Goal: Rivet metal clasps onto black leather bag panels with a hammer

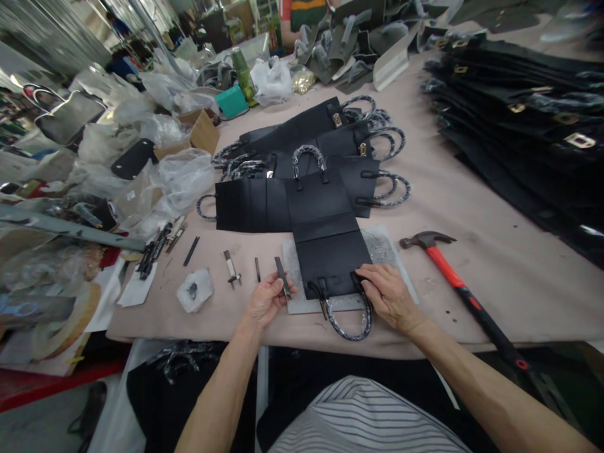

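Observation:
A flat black bag panel (330, 248) lies over a pale slab (396, 264), its plastic-wrapped handle (349, 333) toward me. My right hand (387, 294) is closed on the base of that handle at the panel's right corner. Left of the slab, my left hand (271, 299) pinches a dark metal punch-like bar (282, 277), held tilted and apart from the panel. A thin dark rod (257, 269) and a caliper-like metal tool (231, 269) lie just beyond the left hand. To the right rests a claw hammer (465, 292) with a red and black handle.
More black bag panels (306, 135) with wrapped handles overlap behind the slab. A tall stack of dark panels (523, 126) stands at right. Plastic bags (184, 179), a cardboard box (202, 133) and a green bottle (243, 75) crowd the left side. Another person's torso (306, 14) shows at the back.

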### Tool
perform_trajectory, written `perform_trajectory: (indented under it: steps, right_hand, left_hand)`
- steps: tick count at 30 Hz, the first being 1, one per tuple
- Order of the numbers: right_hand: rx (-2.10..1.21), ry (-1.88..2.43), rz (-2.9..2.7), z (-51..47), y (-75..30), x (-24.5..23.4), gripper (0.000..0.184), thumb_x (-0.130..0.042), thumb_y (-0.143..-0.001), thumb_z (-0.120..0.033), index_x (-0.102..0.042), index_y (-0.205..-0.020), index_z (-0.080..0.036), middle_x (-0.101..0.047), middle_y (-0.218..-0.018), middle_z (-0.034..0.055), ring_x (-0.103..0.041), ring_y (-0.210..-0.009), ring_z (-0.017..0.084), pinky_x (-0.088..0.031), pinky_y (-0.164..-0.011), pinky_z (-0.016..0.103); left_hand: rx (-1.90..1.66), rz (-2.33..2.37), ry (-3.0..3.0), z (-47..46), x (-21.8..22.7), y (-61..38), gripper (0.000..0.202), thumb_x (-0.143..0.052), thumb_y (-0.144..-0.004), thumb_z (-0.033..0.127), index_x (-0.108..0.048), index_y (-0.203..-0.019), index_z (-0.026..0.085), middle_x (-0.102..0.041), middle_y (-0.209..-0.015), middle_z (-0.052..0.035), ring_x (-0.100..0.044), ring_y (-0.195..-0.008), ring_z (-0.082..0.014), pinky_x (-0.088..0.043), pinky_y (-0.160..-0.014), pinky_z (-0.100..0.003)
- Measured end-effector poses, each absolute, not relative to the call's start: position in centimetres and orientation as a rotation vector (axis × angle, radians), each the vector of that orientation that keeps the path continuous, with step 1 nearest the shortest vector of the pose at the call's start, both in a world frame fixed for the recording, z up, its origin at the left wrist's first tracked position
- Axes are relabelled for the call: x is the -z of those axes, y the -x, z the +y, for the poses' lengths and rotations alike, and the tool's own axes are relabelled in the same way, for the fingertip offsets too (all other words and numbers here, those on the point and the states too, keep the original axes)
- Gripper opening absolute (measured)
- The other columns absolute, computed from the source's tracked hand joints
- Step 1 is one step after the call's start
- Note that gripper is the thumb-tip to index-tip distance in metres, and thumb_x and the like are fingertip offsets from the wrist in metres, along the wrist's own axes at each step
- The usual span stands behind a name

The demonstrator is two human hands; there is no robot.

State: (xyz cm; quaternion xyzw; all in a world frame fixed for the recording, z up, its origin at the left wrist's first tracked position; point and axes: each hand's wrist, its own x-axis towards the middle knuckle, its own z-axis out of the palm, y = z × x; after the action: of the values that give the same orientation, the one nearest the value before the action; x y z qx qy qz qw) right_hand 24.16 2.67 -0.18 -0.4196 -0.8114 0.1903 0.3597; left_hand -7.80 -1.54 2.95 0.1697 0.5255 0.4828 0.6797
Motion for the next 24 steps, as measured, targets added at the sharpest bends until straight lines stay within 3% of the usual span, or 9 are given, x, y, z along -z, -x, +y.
perform_trajectory:
  steps: [4,8,14,24]
  right_hand:
    - [-0.491,1.094,-2.095,2.7,-24.2,0.2,0.028,-0.047,-0.099,-0.023,-0.068,-0.117,-0.019,-0.07,-0.113,0.0127,-0.061,-0.105,0.027,-0.049,-0.092,0.046]
    - [-0.478,1.078,-2.105,2.8,-24.1,0.2,0.027,-0.048,-0.099,-0.022,-0.068,-0.117,-0.018,-0.07,-0.112,0.0125,-0.061,-0.104,0.027,-0.049,-0.092,0.045]
    - [-0.484,1.118,-2.12,2.8,-24.2,0.1,0.028,-0.047,-0.099,-0.024,-0.068,-0.118,-0.02,-0.07,-0.113,0.0124,-0.061,-0.105,0.027,-0.048,-0.092,0.046]
    - [-0.485,1.051,-2.141,3.0,-24.4,0.0,0.025,-0.05,-0.098,-0.023,-0.068,-0.115,-0.018,-0.069,-0.113,0.0126,-0.06,-0.105,0.027,-0.047,-0.091,0.045]
  left_hand:
    - [-1.161,1.106,-0.452,0.1,-2.9,4.0,0.059,-0.096,-0.065,0.039,-0.063,-0.107,0.015,-0.073,-0.087,-0.0032,-0.075,-0.083,-0.0209,-0.061,-0.081,-0.033]
    - [-1.234,1.151,-0.63,1.5,-2.3,0.8,0.046,-0.093,-0.066,0.034,-0.065,-0.098,0.015,-0.076,-0.088,-0.005,-0.076,-0.084,-0.0237,-0.062,-0.082,-0.037]
    - [-1.311,1.223,-0.869,1.7,-0.6,-1.1,0.025,-0.083,-0.076,0.026,-0.067,-0.091,0.016,-0.078,-0.089,-0.0054,-0.076,-0.087,-0.0211,-0.061,-0.089,-0.037]
    - [-1.27,1.286,-1.023,1.0,0.1,-1.0,0.014,-0.077,-0.082,0.023,-0.071,-0.093,0.016,-0.078,-0.094,-0.0068,-0.075,-0.09,-0.0204,-0.061,-0.087,-0.032]
